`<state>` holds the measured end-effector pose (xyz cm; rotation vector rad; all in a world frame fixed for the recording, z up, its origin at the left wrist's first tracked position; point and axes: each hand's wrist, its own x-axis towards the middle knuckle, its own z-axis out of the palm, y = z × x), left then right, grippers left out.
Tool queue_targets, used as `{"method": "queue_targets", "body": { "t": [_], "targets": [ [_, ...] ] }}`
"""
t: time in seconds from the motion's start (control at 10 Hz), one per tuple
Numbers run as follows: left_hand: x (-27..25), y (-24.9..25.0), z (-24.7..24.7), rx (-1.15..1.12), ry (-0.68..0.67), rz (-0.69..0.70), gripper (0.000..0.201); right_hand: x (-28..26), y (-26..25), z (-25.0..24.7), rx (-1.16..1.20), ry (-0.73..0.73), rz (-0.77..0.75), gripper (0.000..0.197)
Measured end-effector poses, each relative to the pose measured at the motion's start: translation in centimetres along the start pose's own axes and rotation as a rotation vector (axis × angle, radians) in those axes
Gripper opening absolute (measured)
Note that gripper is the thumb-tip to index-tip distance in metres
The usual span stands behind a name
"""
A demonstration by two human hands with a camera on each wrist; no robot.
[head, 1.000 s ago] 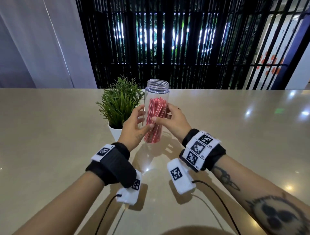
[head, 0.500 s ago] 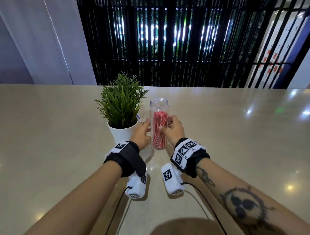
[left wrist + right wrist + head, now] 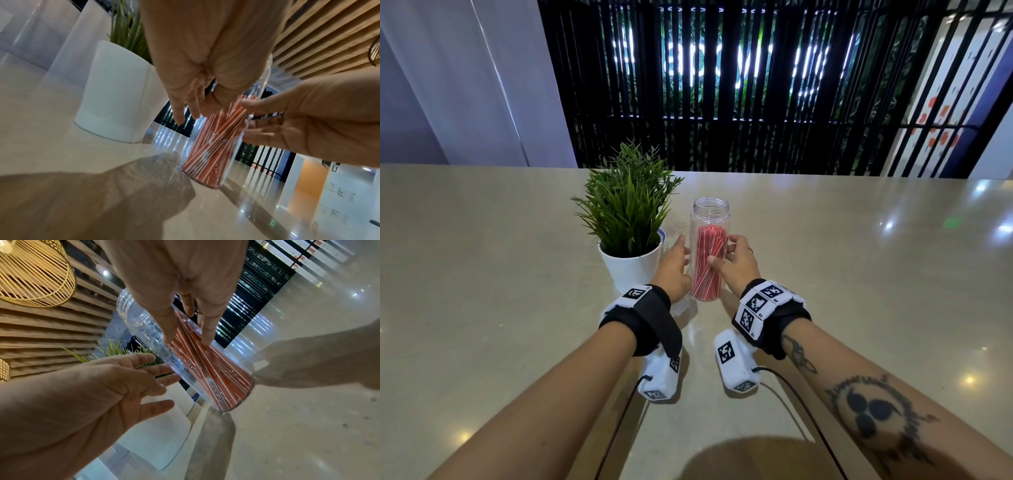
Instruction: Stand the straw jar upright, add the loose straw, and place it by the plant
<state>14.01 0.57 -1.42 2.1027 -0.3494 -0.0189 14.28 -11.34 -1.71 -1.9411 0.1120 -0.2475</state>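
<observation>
The clear straw jar [image 3: 710, 219] stands upright on the beige table [image 3: 842, 281], just right of the potted plant [image 3: 628, 209]. Red-and-white straws [image 3: 707, 267] fill its lower part. My left hand [image 3: 678, 260] is at the jar's left side, between it and the white pot [image 3: 630, 270], with fingers straight and spread. My right hand [image 3: 726, 253] is at the jar's right side, thumb and straight fingertips lightly touching the wall. The right wrist view shows my right hand [image 3: 189, 335] resting on the jar [image 3: 205, 369] and my left hand [image 3: 156, 381] slightly apart from it.
The white pot [image 3: 115, 104] stands close to the jar [image 3: 207, 155], with a narrow gap holding my left hand [image 3: 195, 112]. Black slatted screens run behind the table's far edge. Cables trail from both wrist cameras toward me.
The jar, held up in both hands a second ago, has come down onto the table beside the plant. Both hands have loosened from gripping it to straight fingers.
</observation>
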Motion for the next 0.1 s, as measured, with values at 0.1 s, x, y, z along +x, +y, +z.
{"method": "queue_targets", "body": {
  "t": [0.1],
  "targets": [
    [0.24, 0.04, 0.08, -0.002, 0.005, -0.006, 0.077, -0.19, -0.21, -0.35, -0.002, -0.019, 0.026, 0.067]
  ]
}}
